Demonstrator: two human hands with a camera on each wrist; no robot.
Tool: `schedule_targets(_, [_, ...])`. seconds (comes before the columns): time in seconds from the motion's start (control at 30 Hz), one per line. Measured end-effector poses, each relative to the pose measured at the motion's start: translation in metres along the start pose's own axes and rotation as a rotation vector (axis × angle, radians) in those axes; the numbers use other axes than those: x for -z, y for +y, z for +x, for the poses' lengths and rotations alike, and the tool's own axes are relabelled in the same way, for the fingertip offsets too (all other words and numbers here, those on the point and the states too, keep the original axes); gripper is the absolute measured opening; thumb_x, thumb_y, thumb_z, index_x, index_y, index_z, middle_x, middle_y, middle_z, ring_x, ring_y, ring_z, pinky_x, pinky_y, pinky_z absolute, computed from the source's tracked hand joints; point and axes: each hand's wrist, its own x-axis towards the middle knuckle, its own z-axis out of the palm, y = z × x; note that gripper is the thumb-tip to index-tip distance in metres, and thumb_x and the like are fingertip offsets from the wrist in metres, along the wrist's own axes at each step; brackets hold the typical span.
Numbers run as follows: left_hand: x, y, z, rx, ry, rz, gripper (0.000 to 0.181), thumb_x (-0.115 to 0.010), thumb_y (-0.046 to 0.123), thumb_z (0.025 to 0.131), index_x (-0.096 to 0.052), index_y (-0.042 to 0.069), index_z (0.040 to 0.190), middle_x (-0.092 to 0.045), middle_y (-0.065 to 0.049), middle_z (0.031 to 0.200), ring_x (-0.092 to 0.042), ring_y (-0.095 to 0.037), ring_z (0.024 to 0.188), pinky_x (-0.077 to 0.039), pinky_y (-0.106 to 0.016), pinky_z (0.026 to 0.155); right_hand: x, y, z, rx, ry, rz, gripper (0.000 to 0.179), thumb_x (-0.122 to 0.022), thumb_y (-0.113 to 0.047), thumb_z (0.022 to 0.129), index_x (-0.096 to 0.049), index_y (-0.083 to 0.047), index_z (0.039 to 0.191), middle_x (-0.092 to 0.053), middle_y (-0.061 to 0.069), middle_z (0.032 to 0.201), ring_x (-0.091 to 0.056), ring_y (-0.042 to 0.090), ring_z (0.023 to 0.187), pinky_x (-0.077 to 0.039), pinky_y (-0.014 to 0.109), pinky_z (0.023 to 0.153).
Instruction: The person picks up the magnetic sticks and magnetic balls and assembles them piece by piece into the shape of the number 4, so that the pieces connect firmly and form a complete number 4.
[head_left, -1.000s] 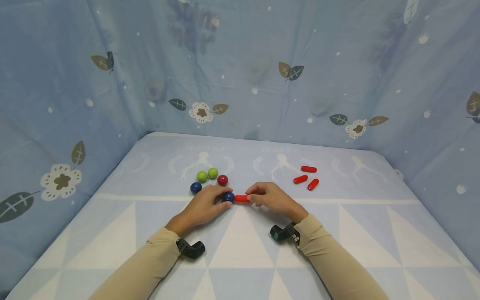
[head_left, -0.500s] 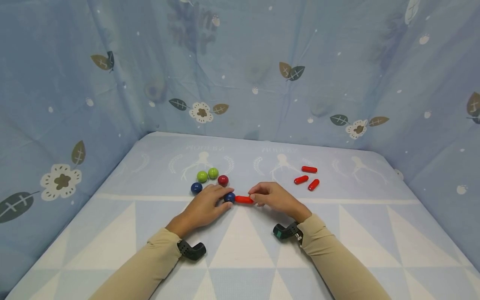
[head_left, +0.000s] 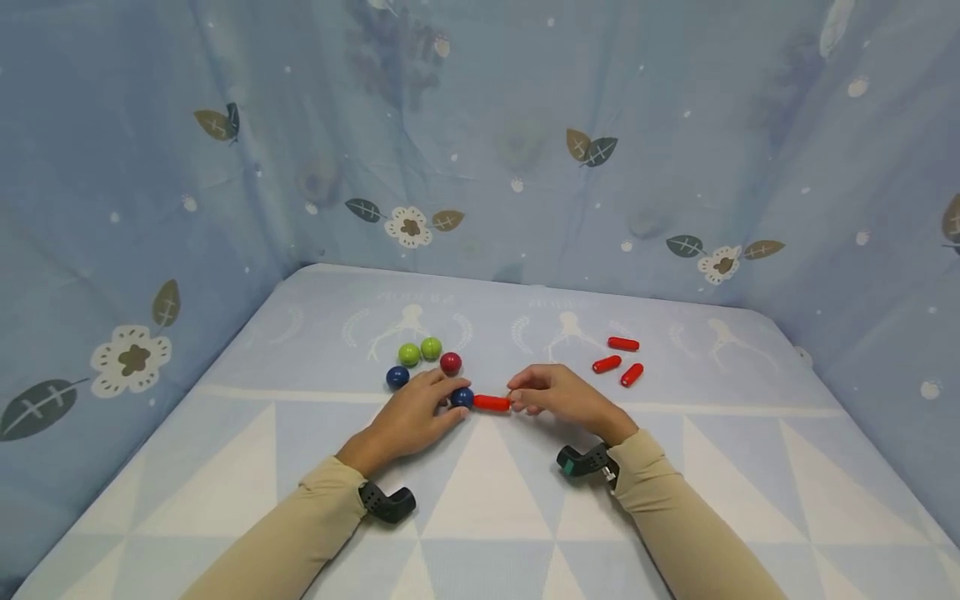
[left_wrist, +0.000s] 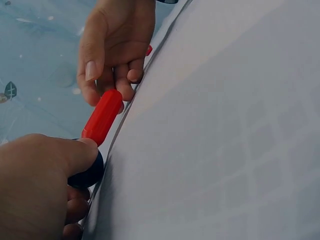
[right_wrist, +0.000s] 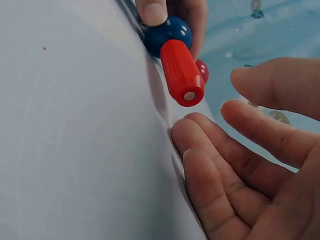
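My left hand pinches a dark blue ball between thumb and fingers, low at the tabletop. A red rod sticks out from the ball toward the right, its near end touching the ball. In the right wrist view, the rod shows a small silvery disc in its free end. Just beyond that end is my right hand, thumb and fingers parted with nothing between them. The left wrist view has the right hand behind the rod's tip; most of the blue ball is hidden by my left thumb.
Behind my left hand lie a dark red ball, two green balls and another blue ball. Three loose red rods rest at the back right. A patterned blue curtain encloses the table's back and sides.
My right hand has let go of the red rod and drawn slightly to the right. The left hand keeps its hold on the blue ball. The head view has shifted a little.
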Motion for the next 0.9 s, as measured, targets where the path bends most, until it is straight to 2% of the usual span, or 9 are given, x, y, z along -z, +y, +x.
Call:
schedule_targets(0.27, [0.001, 0.000, -0.003, 0.008, 0.006, -0.001, 0.044, -0.073, 0.033, 0.093, -0.065, 0.020, 0.134, -0.058, 0.004, 0.102, -0.051, -0.011, 0.085, -0.046, -0.031, 0.076, 0.003, -0.004, 0.012, -0.061, -0.017, 0.099, 0.036, -0.067, -0.028, 0.097, -0.063, -0.004, 0.124, -0.070, 0.009, 0.111, -0.068, 0.025, 0.099, -0.054, 0.035, 0.090])
schedule_targets(0.47, [0.000, 0.002, -0.005, 0.018, -0.016, -0.029, 0.045, -0.073, 0.033, 0.092, -0.065, 0.020, 0.134, -0.058, 0.006, 0.103, -0.052, -0.010, 0.086, -0.047, -0.030, 0.075, 0.006, -0.011, 0.022, -0.102, -0.085, 0.212, 0.036, -0.061, -0.021, 0.101, -0.058, 0.002, 0.129, -0.067, 0.015, 0.117, -0.066, 0.028, 0.108, -0.054, 0.038, 0.090])
schedule_targets(0.67, [0.001, 0.002, -0.003, 0.000, 0.006, -0.039, 0.043, -0.073, 0.032, 0.092, -0.065, 0.020, 0.132, -0.058, 0.006, 0.100, -0.053, -0.009, 0.085, -0.047, -0.030, 0.074, 0.007, -0.014, 0.034, -0.127, -0.119, 0.221, 0.041, -0.065, -0.020, 0.099, -0.056, 0.001, 0.132, -0.065, 0.015, 0.120, -0.066, 0.027, 0.109, -0.054, 0.039, 0.090])
schedule_targets(0.9, [-0.001, -0.001, -0.001, -0.002, 0.030, -0.059, 0.042, -0.075, 0.030, 0.091, -0.067, 0.017, 0.130, -0.057, 0.006, 0.096, -0.052, -0.010, 0.083, -0.046, -0.029, 0.072, 0.005, -0.020, 0.052, -0.078, -0.181, 0.179, 0.044, -0.063, -0.021, 0.099, -0.053, 0.000, 0.137, -0.064, 0.015, 0.124, -0.065, 0.028, 0.110, -0.053, 0.040, 0.092])
